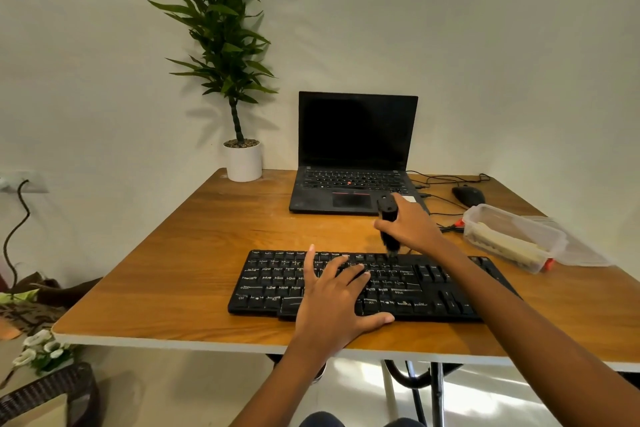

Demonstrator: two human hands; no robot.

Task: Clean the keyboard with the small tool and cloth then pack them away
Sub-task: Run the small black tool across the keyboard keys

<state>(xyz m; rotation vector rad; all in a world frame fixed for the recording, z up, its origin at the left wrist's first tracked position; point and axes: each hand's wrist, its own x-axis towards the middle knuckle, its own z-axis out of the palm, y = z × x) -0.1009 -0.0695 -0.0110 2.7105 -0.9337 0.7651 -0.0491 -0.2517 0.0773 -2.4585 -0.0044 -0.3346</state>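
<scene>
A black keyboard (pixel 270 282) lies near the front edge of the wooden table (pixel 194 239). My left hand (pixel 332 295) rests flat on its middle keys, fingers spread. My right hand (pixel 412 227) grips a small black tool (pixel 387 218) held upright, its lower tip touching the keyboard's top row. A clear plastic container (pixel 512 236) stands to the right of the keyboard, with a pale cloth-like thing inside; its lid (pixel 581 250) lies beside it.
An open black laptop (pixel 353 156) sits behind the keyboard. A black mouse (pixel 468 195) and cables lie at the back right. A potted plant (pixel 242 159) stands at the back left corner. A wicker chair (pixel 52 392) is at lower left.
</scene>
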